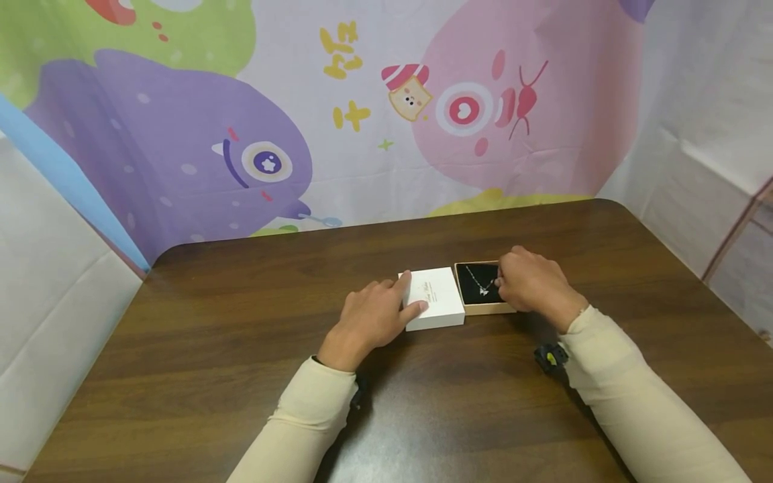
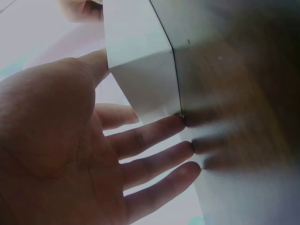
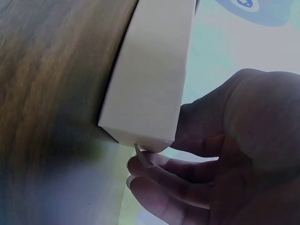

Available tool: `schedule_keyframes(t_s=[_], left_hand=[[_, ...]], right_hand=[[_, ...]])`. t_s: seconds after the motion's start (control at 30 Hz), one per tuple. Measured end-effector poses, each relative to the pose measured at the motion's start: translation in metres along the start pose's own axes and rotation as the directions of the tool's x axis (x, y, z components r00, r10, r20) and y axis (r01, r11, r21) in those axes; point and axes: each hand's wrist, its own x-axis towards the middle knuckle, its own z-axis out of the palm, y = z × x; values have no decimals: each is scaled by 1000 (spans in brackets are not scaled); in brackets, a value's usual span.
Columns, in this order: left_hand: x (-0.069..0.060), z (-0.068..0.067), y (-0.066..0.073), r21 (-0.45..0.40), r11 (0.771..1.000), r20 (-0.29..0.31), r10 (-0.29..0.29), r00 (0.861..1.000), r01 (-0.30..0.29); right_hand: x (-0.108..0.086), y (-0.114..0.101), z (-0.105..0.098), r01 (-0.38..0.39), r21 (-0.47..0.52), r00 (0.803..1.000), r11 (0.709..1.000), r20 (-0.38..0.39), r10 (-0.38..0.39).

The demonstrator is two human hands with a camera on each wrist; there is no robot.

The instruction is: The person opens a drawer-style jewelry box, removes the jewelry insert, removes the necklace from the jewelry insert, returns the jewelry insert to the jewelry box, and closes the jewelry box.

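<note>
A white lid (image 1: 432, 300) with small printed lettering lies on the table, top side up. My left hand (image 1: 376, 314) rests at its left edge, thumb and index finger on its top; in the left wrist view the other fingers (image 2: 157, 136) stretch out, tips down at the table. Touching the lid's right side is an open jewellery box (image 1: 490, 308) with a black insert. A silver necklace (image 1: 483, 290) with a small pendant lies on the insert. My right hand (image 1: 534, 278) grips the box's right end, fingers curled at its side wall; its thumb tip is hidden in the right wrist view.
The dark wooden table (image 1: 241, 376) extends around both box parts. A cartoon-printed cloth (image 1: 374, 161) hangs behind its far edge. Pale sheets (image 1: 54, 322) hang at the left and right sides. A black device (image 1: 549, 357) is strapped at the right wrist.
</note>
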Motion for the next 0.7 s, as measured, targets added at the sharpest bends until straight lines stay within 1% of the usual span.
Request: schedule_keyframes(t_s=[0.27,0.7], left_hand=[[-1,-1,0,-1,1000,-3,1,1000,-1],[0,0,-1,-3,1000,4,-2,1000,2]], right_hand=[[0,-1,0,-21,0,1000,1000,9,21],[0,-1,-1,-6,0,1000,1000,-21,6]])
